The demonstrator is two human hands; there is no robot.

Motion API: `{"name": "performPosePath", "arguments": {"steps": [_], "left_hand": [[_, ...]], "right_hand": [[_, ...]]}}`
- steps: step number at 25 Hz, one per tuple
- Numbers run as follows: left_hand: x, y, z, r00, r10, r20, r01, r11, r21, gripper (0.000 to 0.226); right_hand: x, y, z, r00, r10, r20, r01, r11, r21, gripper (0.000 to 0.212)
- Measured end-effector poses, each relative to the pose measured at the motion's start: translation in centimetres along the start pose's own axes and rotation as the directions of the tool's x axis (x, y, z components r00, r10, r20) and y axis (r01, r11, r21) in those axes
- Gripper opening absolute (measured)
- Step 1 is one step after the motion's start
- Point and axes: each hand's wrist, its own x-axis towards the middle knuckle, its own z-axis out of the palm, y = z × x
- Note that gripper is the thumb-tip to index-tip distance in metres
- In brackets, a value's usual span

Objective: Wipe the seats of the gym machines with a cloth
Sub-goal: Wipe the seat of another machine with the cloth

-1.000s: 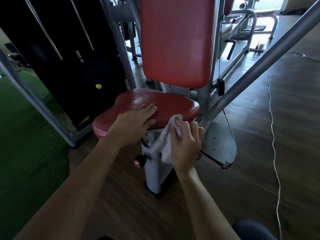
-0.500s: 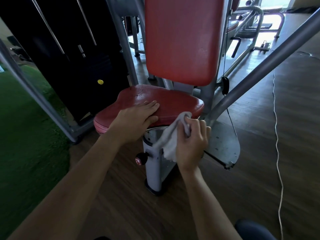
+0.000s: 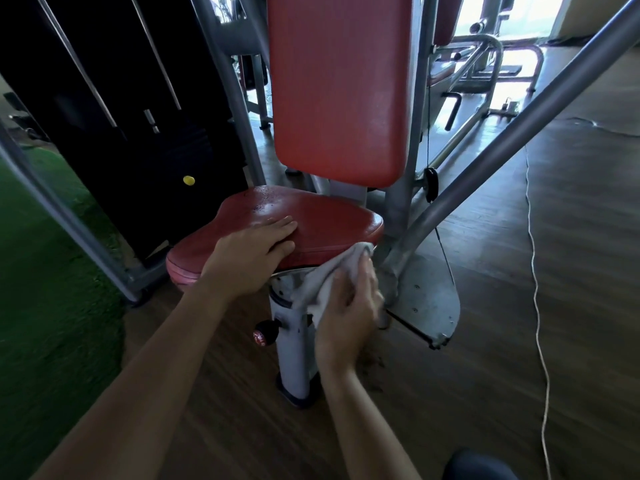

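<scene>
the person's left hand [image 3: 251,256] is lying flat on the near edge of the red seat [image 3: 311,216], fingers straight and together, palm pressing down. the right hand [image 3: 349,306] is gripping a pale cloth [image 3: 329,275], fingers curled round it, and is holding it up against the seat's right front edge, just under the rim. the cloth is bunching over the grey post [image 3: 296,348] beneath. the red backrest [image 3: 337,88] is standing upright behind. a red knob [image 3: 265,333] is sticking out of the post.
</scene>
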Motion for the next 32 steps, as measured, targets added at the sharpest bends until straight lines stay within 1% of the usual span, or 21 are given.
{"name": "performPosePath", "arguments": {"steps": [1, 2, 4, 5, 7, 9, 11, 14, 16, 17, 18, 20, 21, 23, 26, 27, 28, 30, 32], "left_hand": [[0.1, 0.0, 0.1, 1.0, 0.001, 0.001, -0.001, 1.0, 0.002, 0.047], [0.1, 0.1, 0.2, 1.0, 0.005, 0.005, -0.005, 1.0, 0.014, 0.047], [0.4, 0.4, 0.3, 1.0, 0.01, 0.008, -0.01, 0.999, 0.048, 0.048], [0.4, 0.5, 0.3, 1.0, 0.009, 0.002, -0.009, 0.998, 0.057, 0.048], [0.4, 0.6, 0.2, 1.0, 0.012, -0.02, -0.01, 0.998, 0.062, 0.047], [0.3, 0.5, 0.2, 0.999, 0.004, -0.041, -0.002, 0.999, 0.052, 0.046], [0.1, 0.3, 0.1, 0.999, -0.003, -0.048, 0.005, 0.999, 0.048, 0.045], [0.1, 0.5, -0.1, 0.999, -0.003, -0.055, 0.006, 0.998, 0.055, 0.045], [0.1, 0.6, -0.1, 0.998, 0.0, -0.066, 0.004, 0.998, 0.057, 0.044], [0.1, 0.6, -0.1, 0.998, -0.001, -0.067, 0.005, 0.998, 0.057, 0.044], [0.1, 0.5, 0.0, 0.998, -0.001, -0.066, 0.005, 0.998, 0.056, 0.044], [0.1, 0.3, 0.1, 0.998, 0.002, -0.061, 0.001, 0.999, 0.049, 0.044], [0.1, 0.3, 0.2, 0.998, 0.002, -0.062, 0.001, 0.999, 0.045, 0.044], [0.1, 0.3, 0.3, 0.998, -0.004, -0.067, 0.007, 0.999, 0.039, 0.044], [0.3, 0.6, 0.4, 0.997, -0.015, -0.076, 0.019, 0.998, 0.06, 0.044], [0.3, 0.7, 0.5, 0.997, -0.01, -0.078, 0.016, 0.997, 0.074, 0.044], [0.3, 0.8, 0.6, 0.997, -0.004, -0.083, 0.011, 0.996, 0.09, 0.044], [0.3, 1.0, 0.6, 0.996, 0.003, -0.092, 0.008, 0.993, 0.117, 0.045], [0.2, 1.1, 0.7, 0.995, -0.011, -0.097, 0.024, 0.991, 0.135, 0.045]], "right_hand": [[-0.6, -0.2, 0.3, 0.999, -0.034, 0.034, 0.034, 0.999, -0.008, 0.048], [-0.7, -0.4, 0.6, 0.998, -0.035, 0.057, 0.033, 0.999, 0.031, 0.048], [0.1, -0.4, 1.2, 0.997, 0.029, 0.077, -0.038, 0.991, 0.126, 0.045], [0.8, -0.4, 1.2, 0.996, 0.047, 0.072, -0.055, 0.992, 0.116, 0.044], [2.0, 0.0, 0.7, 0.999, 0.005, 0.044, -0.007, 0.999, 0.041, 0.043], [2.8, 0.2, -0.7, 0.997, -0.05, 0.052, 0.048, 0.998, 0.048, 0.038], [3.7, -0.7, -2.5, 0.997, -0.049, 0.056, 0.046, 0.998, 0.045, 0.033], [6.6, -1.9, -3.2, 0.996, -0.082, -0.044, 0.083, 0.996, 0.023, 0.031], [8.3, -2.4, -2.3, 0.991, -0.111, -0.076, 0.113, 0.993, 0.025, 0.025], [8.3, -2.4, -1.7, 0.989, -0.132, -0.062, 0.131, 0.991, -0.024, 0.026], [7.8, -2.2, -1.2, 0.989, -0.145, -0.026, 0.141, 0.983, -0.114, 0.031], [5.9, -1.4, -0.4, 0.993, -0.106, 0.042, 0.114, 0.955, -0.274, 0.049], [4.7, -1.0, -0.2, 0.995, -0.08, 0.055, 0.093, 0.949, -0.302, 0.056], [3.2, -0.2, 0.0, 0.995, -0.073, 0.06, 0.087, 0.955, -0.283, 0.058], [4.7, 0.4, -0.1, 0.992, -0.099, 0.077, 0.115, 0.964, -0.241, 0.049], [5.9, 0.8, -0.2, 0.994, -0.078, 0.082, 0.094, 0.97, -0.224, 0.047], [7.0, 1.2, -0.3, 0.995, -0.045, 0.088, 0.063, 0.976, -0.21, 0.049], [8.3, 1.7, -0.6, 0.992, 0.02, 0.127, 0.002, 0.985, -0.17, 0.06], [7.3, 1.3, -0.8, 0.987, 0.073, 0.142, -0.057, 0.992, -0.112, 0.055]]}}
